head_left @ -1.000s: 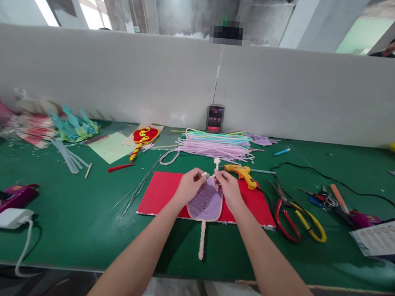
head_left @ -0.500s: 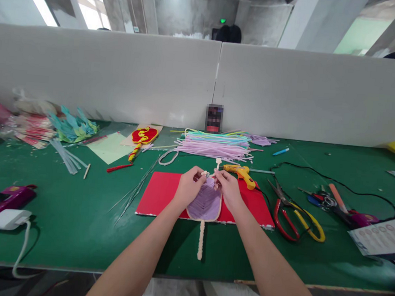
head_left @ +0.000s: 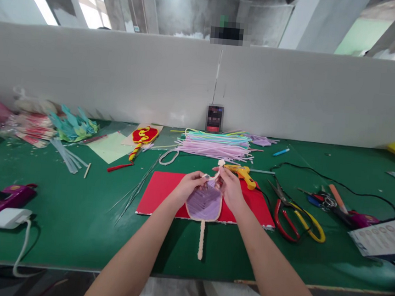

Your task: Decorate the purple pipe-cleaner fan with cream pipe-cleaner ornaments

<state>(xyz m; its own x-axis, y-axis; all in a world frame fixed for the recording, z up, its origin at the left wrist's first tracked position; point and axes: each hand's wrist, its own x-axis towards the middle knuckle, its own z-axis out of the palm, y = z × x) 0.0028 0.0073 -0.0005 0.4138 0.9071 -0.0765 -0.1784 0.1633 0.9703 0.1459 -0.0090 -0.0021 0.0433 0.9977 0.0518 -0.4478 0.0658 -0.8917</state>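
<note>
My left hand (head_left: 191,185) and my right hand (head_left: 230,187) both pinch a short cream pipe cleaner (head_left: 221,163), whose curled end sticks up above the right fingers. It bows between the two hands, and its left end is partly hidden by my fingers. Just beneath lies a purple fan (head_left: 203,206) with cream edging, its fuzzy cream handle (head_left: 201,240) pointing toward me. The fan's upper part is hidden behind my hands. Under the fan is a red board (head_left: 161,188). Right behind my right hand rests a yellow hot glue gun (head_left: 247,174).
Pink and teal pipe cleaners (head_left: 214,148) lie piled at the back, before a phone (head_left: 215,118). Pliers (head_left: 287,211) and scissors (head_left: 322,198) are on the right. At left are a red-and-yellow fan (head_left: 145,135), thin wires (head_left: 134,193) and a purple power strip (head_left: 9,196).
My right hand has shifted slightly, and the curled end of the pipe cleaner has moved a little right. More of the strip shows between my hands, now bowed. The fan stays in place.
</note>
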